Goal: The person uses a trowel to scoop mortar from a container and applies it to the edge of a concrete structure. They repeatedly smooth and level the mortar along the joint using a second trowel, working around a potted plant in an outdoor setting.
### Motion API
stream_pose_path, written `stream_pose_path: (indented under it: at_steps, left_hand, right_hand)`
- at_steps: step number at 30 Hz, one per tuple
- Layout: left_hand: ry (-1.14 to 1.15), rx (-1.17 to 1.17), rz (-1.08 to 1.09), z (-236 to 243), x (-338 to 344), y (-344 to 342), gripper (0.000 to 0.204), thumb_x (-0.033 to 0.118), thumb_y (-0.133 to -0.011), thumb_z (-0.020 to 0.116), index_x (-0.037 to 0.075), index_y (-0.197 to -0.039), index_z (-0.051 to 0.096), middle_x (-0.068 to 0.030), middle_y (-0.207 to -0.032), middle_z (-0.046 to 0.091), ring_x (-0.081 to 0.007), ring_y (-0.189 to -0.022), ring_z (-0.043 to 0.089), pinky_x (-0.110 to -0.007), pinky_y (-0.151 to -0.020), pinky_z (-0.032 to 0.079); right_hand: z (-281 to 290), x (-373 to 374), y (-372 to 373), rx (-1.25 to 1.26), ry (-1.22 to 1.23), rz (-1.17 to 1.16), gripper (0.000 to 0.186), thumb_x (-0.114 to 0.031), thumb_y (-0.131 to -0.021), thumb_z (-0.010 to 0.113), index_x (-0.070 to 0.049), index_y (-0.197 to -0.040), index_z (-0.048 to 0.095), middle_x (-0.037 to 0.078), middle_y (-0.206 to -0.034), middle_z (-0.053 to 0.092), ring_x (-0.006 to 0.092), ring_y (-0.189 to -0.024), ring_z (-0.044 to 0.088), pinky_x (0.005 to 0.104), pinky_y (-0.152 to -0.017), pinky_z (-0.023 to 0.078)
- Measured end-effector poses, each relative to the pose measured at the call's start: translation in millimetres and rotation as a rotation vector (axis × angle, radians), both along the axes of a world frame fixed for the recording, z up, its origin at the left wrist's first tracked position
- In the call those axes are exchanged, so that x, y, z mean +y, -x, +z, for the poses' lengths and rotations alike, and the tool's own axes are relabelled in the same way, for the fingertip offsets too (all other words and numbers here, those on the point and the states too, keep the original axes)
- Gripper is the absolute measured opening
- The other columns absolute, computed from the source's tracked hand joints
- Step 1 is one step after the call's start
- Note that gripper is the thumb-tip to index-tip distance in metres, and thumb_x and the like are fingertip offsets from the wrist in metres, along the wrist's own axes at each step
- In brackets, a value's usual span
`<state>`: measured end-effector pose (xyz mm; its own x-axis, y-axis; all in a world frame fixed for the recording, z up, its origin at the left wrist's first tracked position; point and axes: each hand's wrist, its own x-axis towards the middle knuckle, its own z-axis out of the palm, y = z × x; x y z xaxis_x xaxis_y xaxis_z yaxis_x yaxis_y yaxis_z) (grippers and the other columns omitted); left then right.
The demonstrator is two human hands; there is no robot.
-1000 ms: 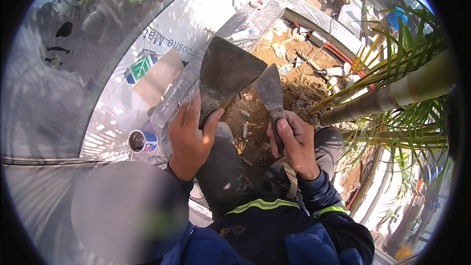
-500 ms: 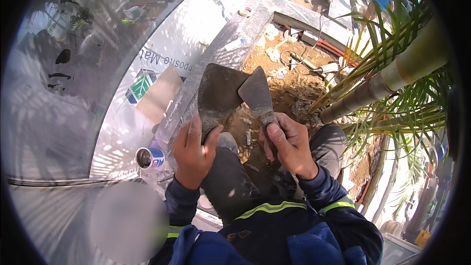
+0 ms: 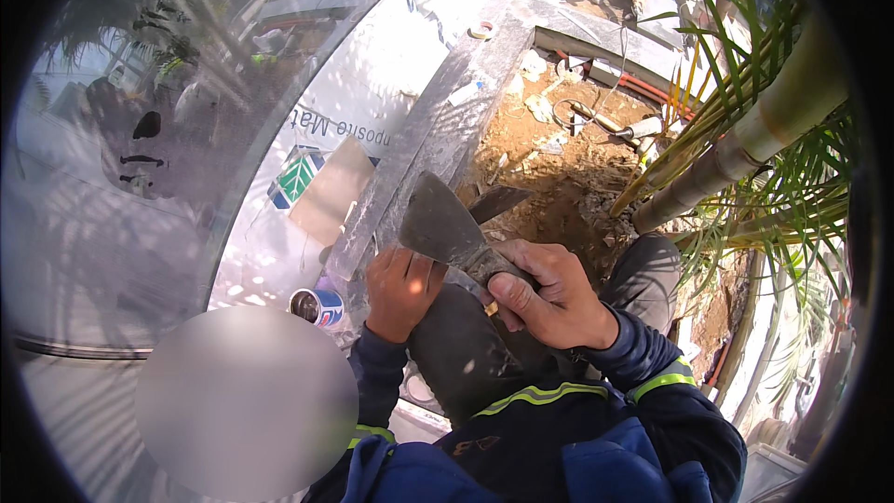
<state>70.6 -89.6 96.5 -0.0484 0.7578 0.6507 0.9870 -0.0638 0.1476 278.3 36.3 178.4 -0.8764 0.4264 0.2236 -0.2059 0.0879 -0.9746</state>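
You are crouching beside a glass wall (image 3: 233,130) and its grey ledge (image 3: 447,121). Your right hand (image 3: 549,293) is clenching the handle of a wide scraper (image 3: 438,219) above your knee; your left hand (image 3: 400,291) is grasping a second blade (image 3: 498,200), mostly hidden behind it.

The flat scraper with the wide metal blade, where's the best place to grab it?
Probably by its handle, coming from the person's side. The scraper fans out into a thin, wide blade pointing away toward the stone ledge, poor to grip. The narrow handle end points back at the body, where the right hand wraps it now.
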Motion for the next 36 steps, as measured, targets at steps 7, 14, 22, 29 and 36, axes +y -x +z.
stream_pose_path:
  at_steps: [7,14,22,29,36]
  left_hand:
    - [-0.101,-0.663,0.049,-26,-10,32,0.058,0.030,-0.093,0.074,-0.010,-0.132,0.058,-0.0199,-0.098,0.069,-0.0337,-0.079,0.068,-0.041,-0.069,0.052]
    - [0.128,-1.572,-0.499,-1,-10,25,0.092,0.065,-0.097,0.058,-0.017,-0.137,0.047,-0.0064,-0.072,0.055,-0.0130,-0.050,0.049,-0.027,-0.045,0.038]
    - [0.299,-1.633,-0.638,-5,-15,30,0.087,0.063,-0.101,0.054,-0.015,-0.141,0.049,-0.0063,-0.078,0.060,-0.0110,-0.056,0.052,-0.025,-0.052,0.042]
    - [0.239,-1.426,-0.363,-15,-8,23,0.080,0.060,-0.104,0.049,-0.010,-0.142,0.053,-0.0051,-0.083,0.062,-0.0097,-0.057,0.053,-0.026,-0.055,0.043]
    - [0.413,-1.395,-0.641,-4,-11,50,0.080,0.062,-0.101,0.052,-0.007,-0.141,0.057,-0.0037,-0.078,0.060,-0.0077,-0.058,0.052,-0.025,-0.054,0.042]
  right_hand:
    - [-15,47,-41,-0.178,0.346,-0.118,0.050,-0.040,-0.109,0.051,0.008,-0.115,0.063,0.006,-0.071,0.063,0.0081,-0.048,0.054,0.0219,-0.046,0.041]
    - [-19,60,-16,-0.228,0.041,-0.039,0.042,-0.038,-0.109,0.055,-0.003,-0.088,0.061,0.000,-0.068,0.059,0.0060,-0.050,0.051,0.0230,-0.048,0.039]
    - [1,46,7,-0.267,-0.144,0.016,0.033,-0.028,-0.104,0.064,0.001,-0.088,0.062,0.007,-0.066,0.054,0.0139,-0.055,0.055,0.0328,-0.054,0.043]
    - [6,26,2,-0.008,-0.216,0.125,0.034,-0.029,-0.103,0.065,0.001,-0.089,0.063,0.008,-0.066,0.057,0.0179,-0.055,0.059,0.0313,-0.054,0.044]
    - [5,94,-16,-0.382,-0.045,0.144,0.045,-0.037,-0.110,0.053,-0.005,-0.079,0.057,-0.001,-0.065,0.057,0.0053,-0.047,0.051,0.0236,-0.045,0.039]
